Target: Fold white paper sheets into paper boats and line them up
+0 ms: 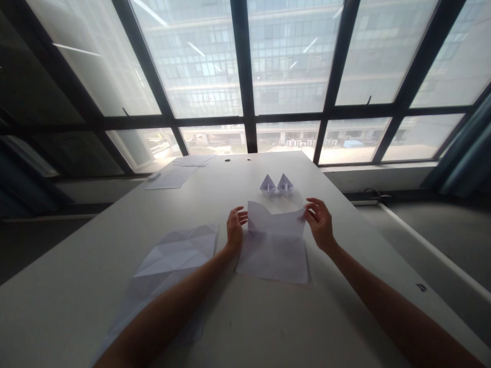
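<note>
A white sheet of paper (274,250) lies on the white table (345,306) in front of me, its far edge lifted off the surface. My left hand (235,228) pinches the raised far-left corner of the sheet. My right hand (319,223) pinches the raised far-right corner. Just beyond the sheet stand two small folded paper boats (276,184), side by side and touching.
A creased, unfolded sheet (178,250) lies to the left of my left arm. Several flat papers (180,171) sit at the table's far left end. Large windows with dark frames run behind the table, and a blue curtain (466,153) hangs at the right.
</note>
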Demonstrator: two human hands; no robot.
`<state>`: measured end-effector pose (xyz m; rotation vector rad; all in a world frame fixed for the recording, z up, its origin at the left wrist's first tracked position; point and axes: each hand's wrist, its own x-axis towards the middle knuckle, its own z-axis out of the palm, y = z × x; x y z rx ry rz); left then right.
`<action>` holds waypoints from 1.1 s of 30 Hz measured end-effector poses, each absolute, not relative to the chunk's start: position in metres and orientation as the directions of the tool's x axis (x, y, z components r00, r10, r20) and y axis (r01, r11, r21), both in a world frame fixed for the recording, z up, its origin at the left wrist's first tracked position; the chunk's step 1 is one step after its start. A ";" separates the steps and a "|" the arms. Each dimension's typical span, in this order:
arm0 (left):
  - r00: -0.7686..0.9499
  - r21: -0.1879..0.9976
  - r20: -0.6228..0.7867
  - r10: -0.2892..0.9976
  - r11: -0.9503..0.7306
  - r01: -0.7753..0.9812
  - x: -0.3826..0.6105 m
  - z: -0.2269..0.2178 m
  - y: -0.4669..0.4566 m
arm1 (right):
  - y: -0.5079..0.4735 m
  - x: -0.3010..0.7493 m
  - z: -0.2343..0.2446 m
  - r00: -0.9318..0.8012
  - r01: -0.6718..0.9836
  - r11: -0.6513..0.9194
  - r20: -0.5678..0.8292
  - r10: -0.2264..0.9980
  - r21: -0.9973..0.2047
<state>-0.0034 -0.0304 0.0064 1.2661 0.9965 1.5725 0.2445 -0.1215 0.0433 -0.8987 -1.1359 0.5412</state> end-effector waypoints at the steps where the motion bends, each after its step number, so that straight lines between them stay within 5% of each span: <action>1: -0.109 0.944 0.267 0.957 -0.283 -0.168 -0.003 0.006 -0.031 | -0.123 0.244 0.043 0.318 0.021 0.534 0.512 0.798 -0.845; 5: -0.082 0.965 0.198 0.977 -0.209 -0.157 -0.002 0.009 -0.035 | -0.125 0.246 0.037 0.050 -0.165 0.347 0.344 0.938 -0.923; 8: 0.052 0.977 0.196 0.979 -0.190 -0.099 -0.002 0.014 -0.040 | -0.123 0.248 0.031 -0.188 -0.140 0.153 0.178 0.966 -0.978; 13: 0.242 0.980 0.156 0.958 -0.119 -0.159 -0.005 0.017 -0.040 | -0.124 0.239 0.023 -0.300 0.267 0.131 0.047 0.953 -0.955; 16: 0.212 0.980 0.167 0.963 -0.138 -0.145 -0.006 0.016 -0.039 | -0.127 0.233 0.026 -0.253 0.563 0.234 0.105 0.962 -0.793; 18: 0.214 0.979 0.193 0.958 -0.204 0.030 -0.004 0.016 -0.042 | -0.131 0.228 0.029 -0.207 0.709 0.258 0.156 0.966 -0.657; 20: 0.272 0.892 0.240 0.932 -0.323 0.317 -0.001 0.018 -0.048 | -0.134 0.222 0.029 -0.147 0.804 0.235 0.201 0.969 -0.547; 23: 0.439 0.579 0.317 0.841 -0.538 0.613 0.005 0.018 -0.063 | -0.140 0.210 0.023 -0.099 0.870 0.210 0.260 0.961 -0.447; 28: 0.729 0.202 0.261 0.632 -0.775 0.599 0.013 0.010 -0.083 | -0.146 0.190 0.008 -0.149 0.899 0.279 0.363 0.920 -0.338; 33: 0.824 0.102 0.109 0.556 -0.831 0.548 0.014 0.006 -0.086 | -0.144 0.185 -0.007 -0.224 0.926 0.289 0.264 0.938 -0.241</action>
